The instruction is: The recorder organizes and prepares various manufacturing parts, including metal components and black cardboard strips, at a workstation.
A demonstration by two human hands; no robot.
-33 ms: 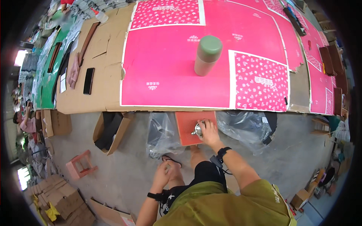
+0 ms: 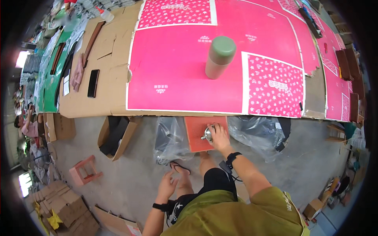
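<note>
My right hand [image 2: 220, 138] is curled over a small shiny round metal object [image 2: 208, 136] with a short knob or spout at its left side. The hand covers part of the object, so its exact kind does not show. Beneath both is an orange-red stool top [image 2: 195, 142] with a perforated pattern, close to the table's front edge. My left hand [image 2: 167, 185] hangs over my left leg, holding nothing, its fingers apart. A bottle with a green cap and beige body [image 2: 219, 57] stands upright on the pink printed sheet [image 2: 177, 74] covering the table.
A black phone [image 2: 93, 83] lies on cardboard [image 2: 110, 74] at the table's left. Clear plastic bags [image 2: 254, 135] flank the stool below the table edge. An open carton [image 2: 118, 137] with dark material and a pink stool [image 2: 84, 171] stand on the floor at left.
My left hand has dropped slightly to the left and its fingers have spread from a more closed pose. My right hand remains on the metal object. The view has shifted slightly.
</note>
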